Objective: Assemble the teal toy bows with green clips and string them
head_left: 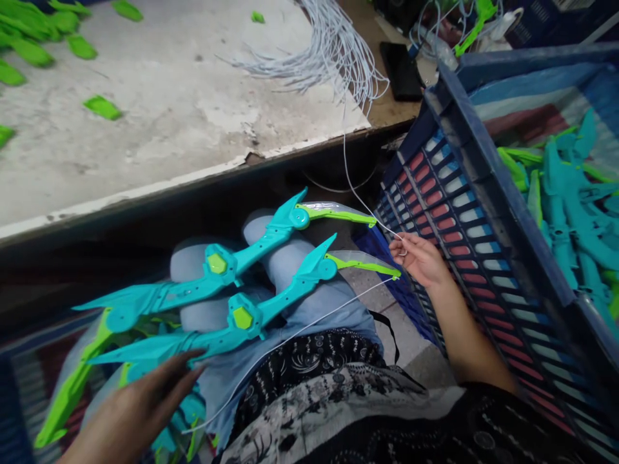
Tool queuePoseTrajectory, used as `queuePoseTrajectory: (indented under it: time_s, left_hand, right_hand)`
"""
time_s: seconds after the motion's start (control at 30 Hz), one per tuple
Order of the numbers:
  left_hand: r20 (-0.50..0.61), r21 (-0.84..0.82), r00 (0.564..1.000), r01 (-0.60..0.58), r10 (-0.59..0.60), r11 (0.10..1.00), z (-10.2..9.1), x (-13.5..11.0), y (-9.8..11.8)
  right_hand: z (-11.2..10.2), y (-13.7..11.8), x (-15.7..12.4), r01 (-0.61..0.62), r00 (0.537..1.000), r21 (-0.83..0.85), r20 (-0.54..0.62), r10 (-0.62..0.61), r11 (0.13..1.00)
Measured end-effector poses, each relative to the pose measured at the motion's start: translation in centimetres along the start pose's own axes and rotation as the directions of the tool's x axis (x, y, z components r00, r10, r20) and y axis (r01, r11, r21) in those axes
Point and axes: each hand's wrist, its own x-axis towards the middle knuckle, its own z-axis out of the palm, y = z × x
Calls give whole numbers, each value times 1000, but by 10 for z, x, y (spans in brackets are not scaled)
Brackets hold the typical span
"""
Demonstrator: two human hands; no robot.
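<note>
Two turquoise toy bows lie side by side across my lap, each with a green hexagon at its middle and green tips. My right hand (420,258) pinches a white string (355,187) just beyond the green tip of the farther bow (251,254). That string runs up to the bundle on the table. The nearer bow (280,299) has its own white string (314,319) stretched from its right tip down to the left. My left hand (145,399), slightly blurred, is at the nearer bow's left part, fingers stretched out and thumb apart; whether it touches is unclear.
A bundle of white strings (333,51) lies on the worn white tabletop (184,103), with loose green pieces (102,107) at left. A dark phone (401,72) sits near a blue crate (483,167) holding more turquoise and green parts (575,200). More bow parts (193,409) are at lower left.
</note>
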Motion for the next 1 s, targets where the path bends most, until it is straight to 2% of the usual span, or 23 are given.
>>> queuePoseTrajectory:
  time_s: [0.03,0.1,0.2,0.23,0.3,0.4,0.53,0.67,0.73,0.8,0.9,1.0]
  left_hand:
    - [-34,30,996,-87,88,996,4,17,23]
    - [-51,-30,963,-266,265,963,22,50,76]
    - [20,-199,895,-434,446,879,67,91,149]
    - [56,-244,871,-463,489,852,84,102,167]
    - [131,-328,858,-435,496,839,114,119,190]
    - [177,-394,881,-346,440,851,140,138,201]
    - [123,-424,895,-343,429,838,152,151,201]
    - [-33,-397,913,-386,408,833,164,154,202]
    - [-103,-369,898,-433,427,823,168,156,202]
    - [-75,-362,889,-447,452,818,167,160,201]
    - [60,-336,891,-407,451,849,157,169,200]
    - [159,-225,840,-481,519,848,146,178,203]
  right_hand:
    - [9,-5,2,-16,999,50,46,14,999]
    - [29,-12,6,-31,994,122,107,18,992]
    - [55,-17,9,-1,990,191,141,-27,982]
    - [62,-18,10,26,989,205,135,-55,978]
    - [72,-19,11,88,988,224,104,-114,971]
    - [77,-18,14,139,987,247,51,-156,959]
    - [75,-15,20,149,988,311,0,-157,939]
    - [76,-14,24,182,983,318,-37,-180,930]
    - [77,-13,25,204,979,293,-47,-199,934]
    - [74,-13,26,226,974,242,-58,-219,944]
    - [62,-11,27,260,965,48,-50,-257,965]
    - [48,-6,28,278,959,-140,-18,-283,950]
